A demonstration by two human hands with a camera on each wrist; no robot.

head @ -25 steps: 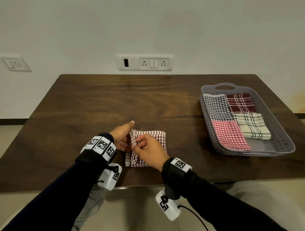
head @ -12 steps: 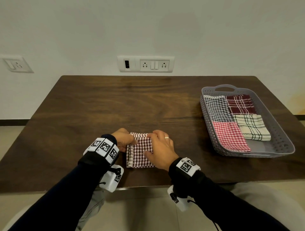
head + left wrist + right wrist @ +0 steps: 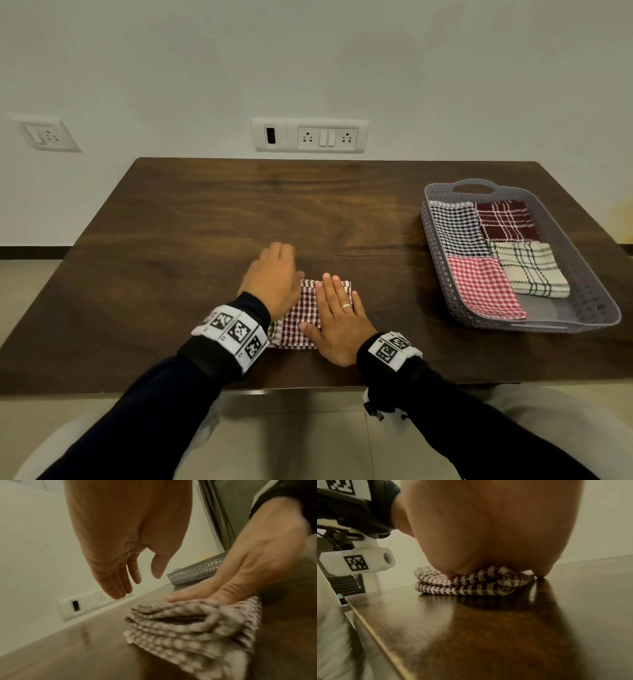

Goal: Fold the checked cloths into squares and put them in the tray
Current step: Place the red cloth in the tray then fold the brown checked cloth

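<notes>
A maroon-and-white checked cloth (image 3: 301, 318), folded into a small thick square, lies near the table's front edge. My right hand (image 3: 337, 308) presses flat on its right half with straight fingers; in the right wrist view the palm (image 3: 488, 534) squashes the cloth (image 3: 471, 585). My left hand (image 3: 274, 274) hovers just above the cloth's left side, fingers straight and holding nothing; the left wrist view shows those fingers (image 3: 116, 582) clear of the stacked layers (image 3: 180, 628). The grey perforated tray (image 3: 589, 308) sits at the right with several folded checked cloths (image 3: 479, 284) inside.
The dark wooden table (image 3: 205, 240) stretches bare between the cloth and the back wall. Socket plates (image 3: 310, 135) are on the wall behind. The tray's near right corner (image 3: 548, 311) shows bare floor. The front table edge runs just below my wrists.
The right hand went from pinching the cloth's fold to lying flat on the folded square. The left hand let go and lifted up and away to the left.
</notes>
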